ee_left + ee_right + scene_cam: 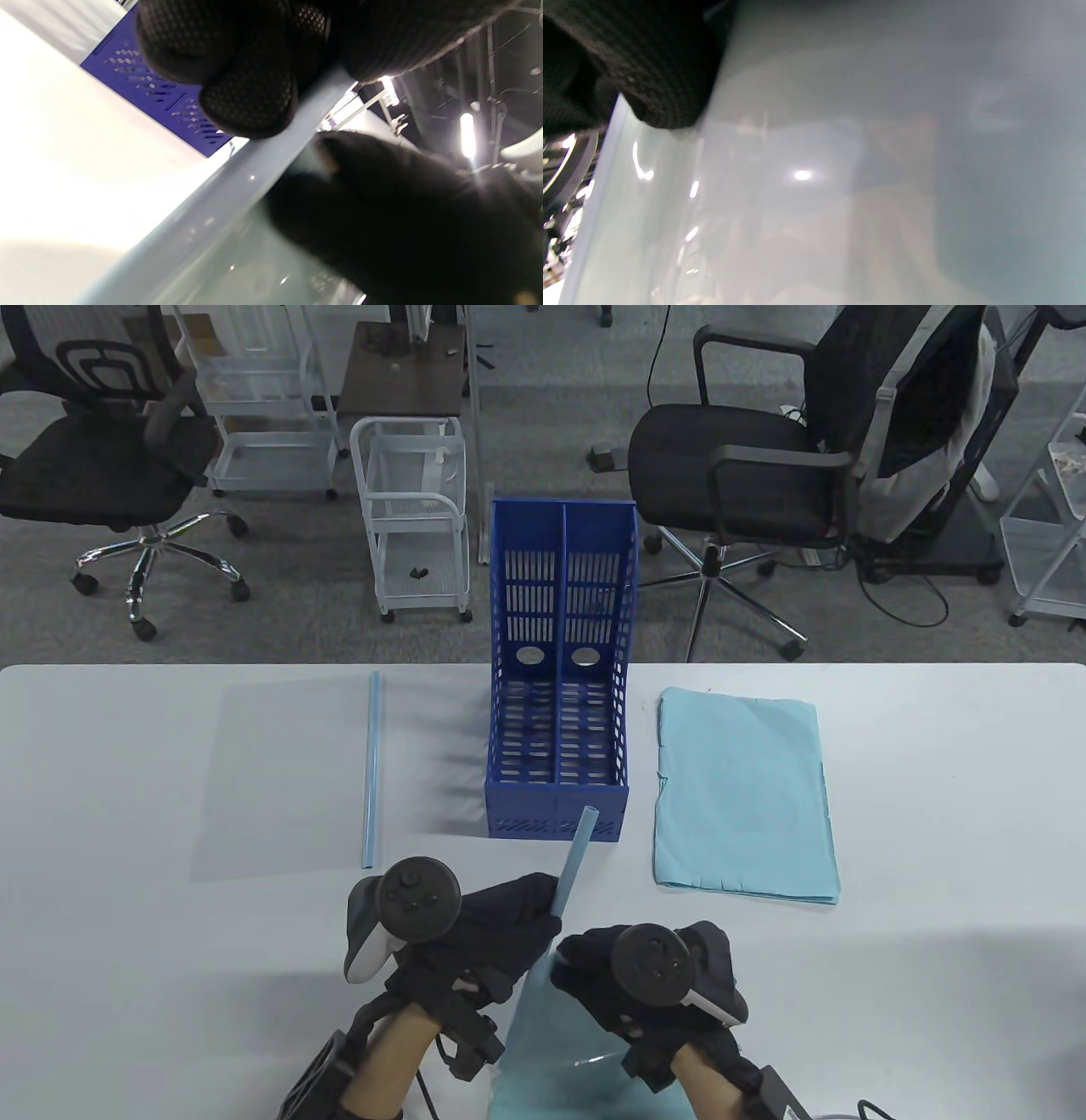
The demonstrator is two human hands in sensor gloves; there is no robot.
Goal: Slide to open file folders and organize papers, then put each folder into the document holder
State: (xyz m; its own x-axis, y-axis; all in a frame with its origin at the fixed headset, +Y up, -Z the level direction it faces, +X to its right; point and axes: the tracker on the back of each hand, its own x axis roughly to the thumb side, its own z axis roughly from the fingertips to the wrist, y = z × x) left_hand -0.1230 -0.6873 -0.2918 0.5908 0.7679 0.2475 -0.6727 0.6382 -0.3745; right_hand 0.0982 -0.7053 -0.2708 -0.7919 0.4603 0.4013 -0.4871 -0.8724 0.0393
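Note:
My left hand (536,913) grips the lower part of a light-blue slide bar (575,855), which sticks up and away toward the blue document holder (556,802). Close up in the left wrist view, the fingers (250,97) are curled round the slide bar (237,190). My right hand (594,963) pinches the top edge of a clear folder with pale blue paper (551,1044) at the table's near edge. The right wrist view is filled by the folder's glossy cover (840,190), with one finger (657,72) on it.
A second clear folder (288,780) with its blue slide bar (372,772) lies flat at the left. A stack of light-blue papers (742,797) lies right of the holder. Office chairs and white carts stand beyond the table's far edge.

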